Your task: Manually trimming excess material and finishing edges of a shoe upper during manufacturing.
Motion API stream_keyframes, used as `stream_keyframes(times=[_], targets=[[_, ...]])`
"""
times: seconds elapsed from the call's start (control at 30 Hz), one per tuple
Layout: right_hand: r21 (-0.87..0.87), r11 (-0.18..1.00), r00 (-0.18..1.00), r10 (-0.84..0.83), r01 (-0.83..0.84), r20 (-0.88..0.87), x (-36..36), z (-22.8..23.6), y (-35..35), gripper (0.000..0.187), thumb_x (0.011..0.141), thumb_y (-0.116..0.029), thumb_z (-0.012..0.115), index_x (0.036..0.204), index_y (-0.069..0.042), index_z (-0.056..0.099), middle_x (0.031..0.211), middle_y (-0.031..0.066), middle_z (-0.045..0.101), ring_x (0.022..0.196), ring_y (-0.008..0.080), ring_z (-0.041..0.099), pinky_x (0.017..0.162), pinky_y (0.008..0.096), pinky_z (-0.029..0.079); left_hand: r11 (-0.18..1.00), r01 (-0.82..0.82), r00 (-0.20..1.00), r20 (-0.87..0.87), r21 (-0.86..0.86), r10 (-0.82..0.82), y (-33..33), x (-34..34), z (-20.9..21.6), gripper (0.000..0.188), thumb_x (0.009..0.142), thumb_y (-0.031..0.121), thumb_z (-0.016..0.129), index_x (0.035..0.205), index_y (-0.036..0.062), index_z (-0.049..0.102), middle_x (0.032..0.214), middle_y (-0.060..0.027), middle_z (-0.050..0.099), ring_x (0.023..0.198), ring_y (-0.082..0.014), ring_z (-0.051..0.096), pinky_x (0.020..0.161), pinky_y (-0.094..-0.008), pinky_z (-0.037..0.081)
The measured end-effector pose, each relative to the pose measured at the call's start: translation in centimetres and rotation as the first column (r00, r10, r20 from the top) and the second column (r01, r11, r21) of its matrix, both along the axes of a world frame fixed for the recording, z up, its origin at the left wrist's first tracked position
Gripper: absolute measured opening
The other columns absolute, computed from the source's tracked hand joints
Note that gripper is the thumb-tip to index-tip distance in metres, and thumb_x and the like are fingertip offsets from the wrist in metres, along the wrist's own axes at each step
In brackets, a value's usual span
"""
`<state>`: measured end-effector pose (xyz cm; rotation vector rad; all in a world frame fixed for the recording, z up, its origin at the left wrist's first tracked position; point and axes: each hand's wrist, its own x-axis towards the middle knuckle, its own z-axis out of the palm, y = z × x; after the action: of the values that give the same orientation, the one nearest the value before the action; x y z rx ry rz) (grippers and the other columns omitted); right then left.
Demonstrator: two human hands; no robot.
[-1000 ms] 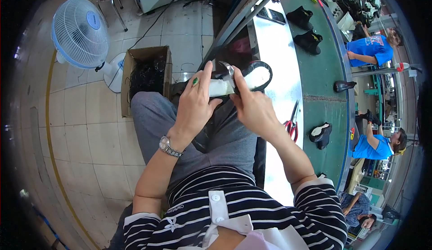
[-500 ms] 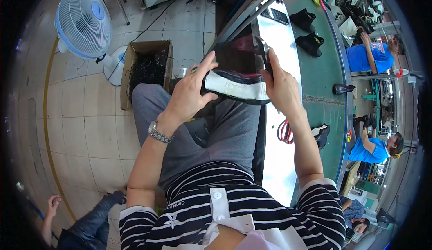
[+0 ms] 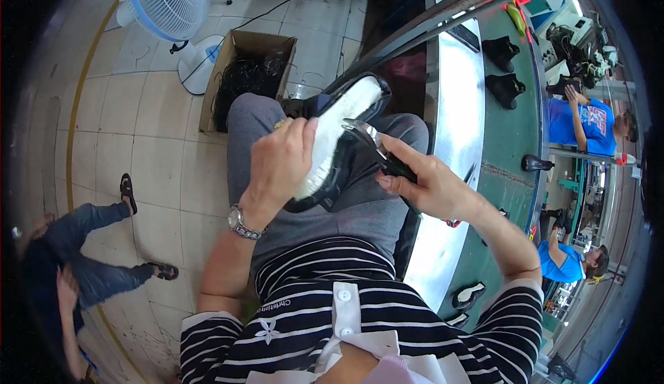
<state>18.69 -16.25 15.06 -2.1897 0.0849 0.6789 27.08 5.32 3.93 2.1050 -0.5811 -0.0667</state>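
Over my lap, a black shoe (image 3: pixel 332 138) is tilted with its long white underside facing up. My left hand (image 3: pixel 280 166) is closed around its left side near the lower end. Gripped in my right hand (image 3: pixel 436 183) is a pair of pincers (image 3: pixel 373 145) with dark handles and a shiny curved metal head. The pincers' jaws are at the right edge of the white underside; whether they touch it I cannot tell.
A cardboard box (image 3: pixel 206 111) of black strands stands beyond my left knee, near a fan (image 3: pixel 169 0). On my right runs a steel bench edge (image 3: pixel 453 156), then a green belt (image 3: pixel 508 190) carrying black shoes (image 3: pixel 506 90). A metal bar (image 3: pixel 415 30) crosses above. Other people are around.
The shoe has turned from lying crosswise to steeply slanted, lower over my lap. My right hand has come away from the shoe, and the pincers' head now points at its underside.
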Motion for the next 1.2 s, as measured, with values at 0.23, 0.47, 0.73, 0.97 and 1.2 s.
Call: stream_keyframes(times=[0.23,0.47,0.73,0.97,1.2], targets=[[-0.238,0.898,0.885,0.262,-0.370,-0.385,5.9,4.6,2.7,0.054,0.094,-0.015,0.055,0.143,-0.004,0.035,0.071,0.0222,0.066,0.069,0.0397,0.067,0.065,0.0459,0.052,0.981,0.111,0.977,-0.165,-0.159,-0.137,0.3,-2.8,0.1,0.021,0.095,0.013,0.056,0.087,-0.0061,0.062,0.075,-0.0191,0.063,0.070,-0.0378,0.063,0.062,-0.0397,0.051],[-0.125,0.936,0.897,0.267,-0.328,-0.353,4.3,3.0,1.2,0.060,0.093,-0.009,0.055,0.146,-0.009,0.029,0.067,0.0208,0.063,0.061,0.0348,0.066,0.061,0.0432,0.052,0.979,0.144,0.988,0.026,0.141,-0.149,-0.6,-3.7,-0.3,0.036,0.094,0.014,0.059,0.124,-0.0050,0.055,0.110,-0.0204,0.066,0.096,-0.0304,0.067,0.076,-0.0333,0.055],[0.032,0.987,0.969,0.162,-0.159,-0.189,0.8,-0.2,-0.6,0.069,0.089,-0.003,0.061,0.149,-0.017,0.029,0.088,0.0158,0.070,0.067,0.0292,0.069,0.063,0.0392,0.054,0.497,-0.556,0.031,-0.614,-0.666,-0.788,-4.3,-0.4,-2.7,0.071,0.095,0.033,0.059,0.153,0.0133,0.022,0.139,-0.0066,0.045,0.121,-0.0152,0.049,0.102,-0.0333,0.042],[-0.271,0.797,0.810,0.402,-0.539,-0.427,5.9,4.2,-0.9,0.068,0.088,-0.005,0.063,0.148,-0.017,0.034,0.090,0.0173,0.070,0.062,0.0271,0.068,0.055,0.0378,0.055,0.647,-0.427,0.151,-0.755,-0.632,-0.638,-5.5,-0.1,-1.5,0.073,0.091,0.026,0.063,0.152,0.0153,0.024,0.130,-0.0059,0.050,0.115,-0.0139,0.051,0.096,-0.0308,0.045],[-0.525,0.780,0.812,0.526,-0.341,0.254,8.1,0.4,-3.2,0.066,0.091,-0.024,0.063,0.148,-0.024,0.031,0.064,0.0157,0.062,0.054,0.0322,0.063,0.050,0.0409,0.050,0.655,-0.342,0.135,-0.725,-0.674,-0.675,-5.2,1.0,-1.6,0.067,0.091,0.022,0.063,0.149,0.0108,0.031,0.118,-0.0043,0.054,0.098,-0.0086,0.056,0.081,-0.0260,0.049]])
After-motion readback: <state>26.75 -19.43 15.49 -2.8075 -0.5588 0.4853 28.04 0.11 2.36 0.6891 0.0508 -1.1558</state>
